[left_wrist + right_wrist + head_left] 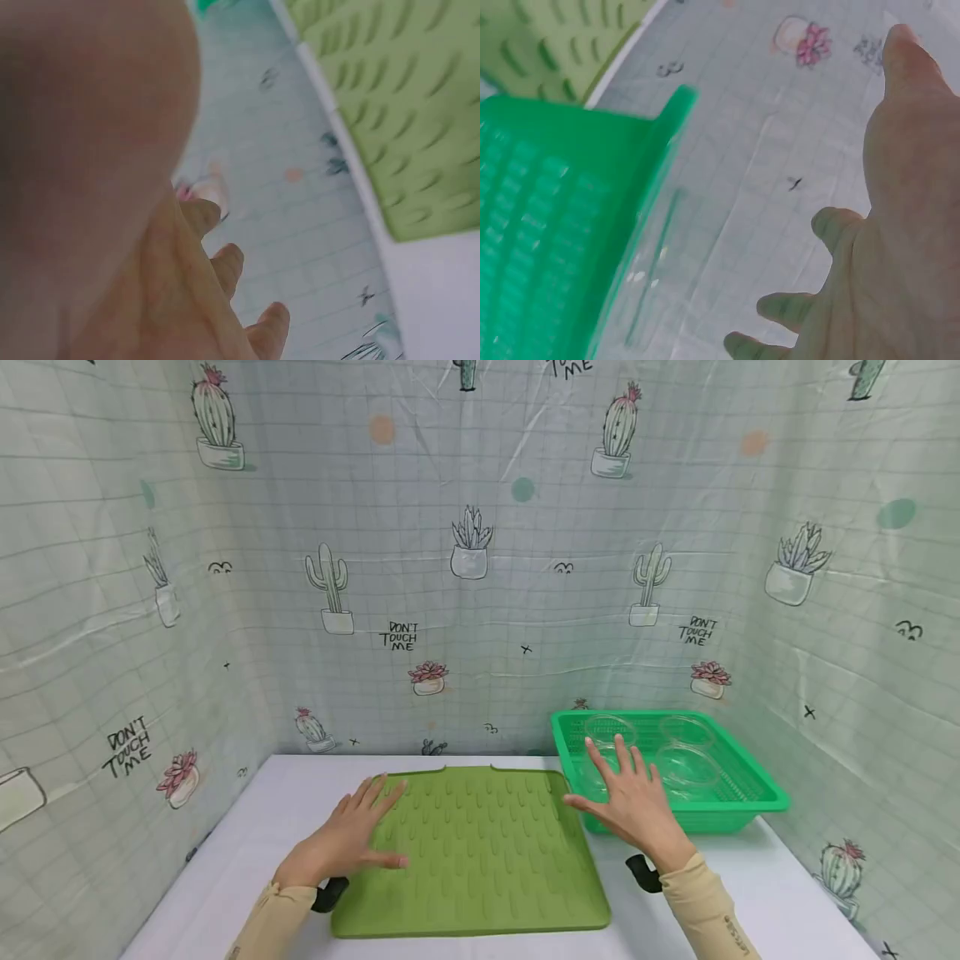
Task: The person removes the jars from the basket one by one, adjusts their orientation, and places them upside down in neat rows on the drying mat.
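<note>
My left hand is held over the left side of a green ridged mat, its fingers spread and nothing in them. In the left wrist view the palm and fingers show bare, with the mat off to the side. My right hand, also spread and holding nothing, hovers near the front left of a green plastic basket. Inside the basket stand several clear round containers, partly hidden by that hand. The right wrist view shows the basket's wall beside the outstretched fingers.
A white table carries the mat and the basket. Curtains printed with cacti hang behind it and on both sides. The basket stands at the back right, close to the right-hand curtain.
</note>
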Demonstrator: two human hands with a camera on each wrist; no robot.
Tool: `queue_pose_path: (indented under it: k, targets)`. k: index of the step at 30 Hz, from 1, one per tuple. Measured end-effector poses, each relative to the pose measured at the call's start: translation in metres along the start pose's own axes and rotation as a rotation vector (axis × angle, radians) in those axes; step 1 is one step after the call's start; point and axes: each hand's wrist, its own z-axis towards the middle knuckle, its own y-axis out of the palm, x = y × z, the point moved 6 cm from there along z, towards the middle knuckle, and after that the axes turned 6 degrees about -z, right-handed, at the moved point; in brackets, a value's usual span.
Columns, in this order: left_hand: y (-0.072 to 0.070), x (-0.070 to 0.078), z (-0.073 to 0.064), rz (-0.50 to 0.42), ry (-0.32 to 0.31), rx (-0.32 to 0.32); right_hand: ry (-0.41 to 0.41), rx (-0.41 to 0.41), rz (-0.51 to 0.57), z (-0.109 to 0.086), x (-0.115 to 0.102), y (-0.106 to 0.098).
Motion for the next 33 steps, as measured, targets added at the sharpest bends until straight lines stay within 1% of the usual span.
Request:
queue_pose_path:
  k: [4,6,8,10,14,17,19,22,24,26,28,33]
  targets:
    - [0.02,-0.003,-0.017,-0.034,0.006,-0.051,0.034,-0.005,0.002,-0.003,0.011,0.002]
    - [0.029,-0.007,-0.024,-0.044,-0.006,-0.066,0.057,-0.001,0.001,-0.003,0.016,0.003]
    - [0.037,-0.011,-0.029,-0.037,-0.023,-0.068,0.082,0.002,0.002,-0.003,0.021,0.004]
    - [0.044,-0.017,-0.033,-0.027,-0.052,-0.055,0.109,-0.004,0.003,-0.002,0.026,0.006]
    - [0.058,-0.031,-0.035,0.01,-0.133,-0.028,0.164,-0.028,0.014,0.0,0.039,0.012]
    - [0.069,-0.039,-0.035,0.03,-0.192,-0.031,0.196,-0.033,0.023,-0.001,0.048,0.016]
    - [0.074,-0.04,-0.035,0.033,-0.222,-0.037,0.206,-0.029,0.023,-0.002,0.052,0.018]
    - [0.078,-0.042,-0.036,0.031,-0.248,-0.043,0.209,-0.018,0.003,-0.003,0.054,0.019]
    - [0.08,-0.042,-0.036,0.03,-0.263,-0.051,0.202,-0.026,-0.01,-0.004,0.055,0.021]
    - [0.081,-0.042,-0.035,0.028,-0.274,-0.059,0.201,-0.057,0.008,-0.005,0.056,0.024]
    - [0.082,-0.042,-0.035,0.025,-0.285,-0.065,0.206,-0.105,0.061,-0.004,0.057,0.028]
    - [0.086,-0.041,-0.033,0.015,-0.275,-0.057,0.252,-0.252,0.202,-0.002,0.065,0.039]
